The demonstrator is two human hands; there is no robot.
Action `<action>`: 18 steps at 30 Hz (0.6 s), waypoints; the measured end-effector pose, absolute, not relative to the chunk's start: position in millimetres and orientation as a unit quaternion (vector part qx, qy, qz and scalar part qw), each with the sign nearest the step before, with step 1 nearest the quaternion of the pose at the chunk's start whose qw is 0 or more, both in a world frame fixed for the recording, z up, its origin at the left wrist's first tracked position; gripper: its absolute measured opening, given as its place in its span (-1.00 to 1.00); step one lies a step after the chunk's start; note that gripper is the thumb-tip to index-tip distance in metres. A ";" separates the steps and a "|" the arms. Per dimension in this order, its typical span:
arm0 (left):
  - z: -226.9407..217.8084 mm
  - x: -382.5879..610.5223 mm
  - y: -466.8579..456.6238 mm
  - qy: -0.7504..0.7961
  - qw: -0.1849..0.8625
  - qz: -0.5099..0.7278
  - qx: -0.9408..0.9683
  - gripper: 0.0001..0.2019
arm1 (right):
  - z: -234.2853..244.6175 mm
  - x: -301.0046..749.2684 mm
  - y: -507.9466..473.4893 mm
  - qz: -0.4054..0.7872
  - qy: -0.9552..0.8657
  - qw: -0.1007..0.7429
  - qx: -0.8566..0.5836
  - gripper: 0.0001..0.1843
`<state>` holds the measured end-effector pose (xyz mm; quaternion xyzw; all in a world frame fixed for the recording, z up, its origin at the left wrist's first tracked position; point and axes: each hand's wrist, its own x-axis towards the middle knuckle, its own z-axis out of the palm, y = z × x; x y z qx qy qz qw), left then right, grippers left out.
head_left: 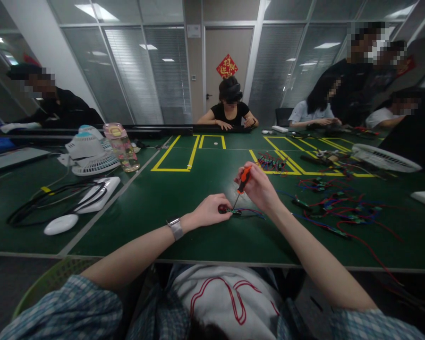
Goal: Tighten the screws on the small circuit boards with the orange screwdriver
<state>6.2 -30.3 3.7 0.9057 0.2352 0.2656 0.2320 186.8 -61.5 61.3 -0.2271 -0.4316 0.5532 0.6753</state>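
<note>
My right hand (261,186) is closed around the orange and black handle of a screwdriver (245,178). Its shaft slants down to a small green circuit board (236,211) on the table, and the tip appears to touch it. My left hand (212,210) is closed on the board's left end, steadying it against the tabletop. A dark red round part (222,208) shows between the left thumb and fingers; its kind is unclear. Red and blue wires (253,211) run from the board to the right.
Several wired circuit boards (354,212) lie tangled at right, with another bunch (271,163) beyond my right hand. On the left are a white fan (92,153), a bottle (122,148), a cable coil and a white mouse (61,224). Yellow tape marks the green table (134,241). Several people sit or stand opposite.
</note>
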 end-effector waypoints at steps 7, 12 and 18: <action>3.9 7.2 -30.4 0.241 0.224 0.258 0.908 -0.87 | 59.1 188.4 -59.1 0.557 -0.434 0.676 -0.210 -0.78; 3.4 6.8 -29.3 0.235 0.220 0.253 0.912 -0.86 | 57.6 189.7 -57.5 0.553 -0.443 0.673 -0.211 -0.78; 2.2 6.1 -27.7 0.234 0.218 0.252 0.913 -0.85 | 56.3 190.1 -56.2 0.534 -0.457 0.672 -0.233 -0.76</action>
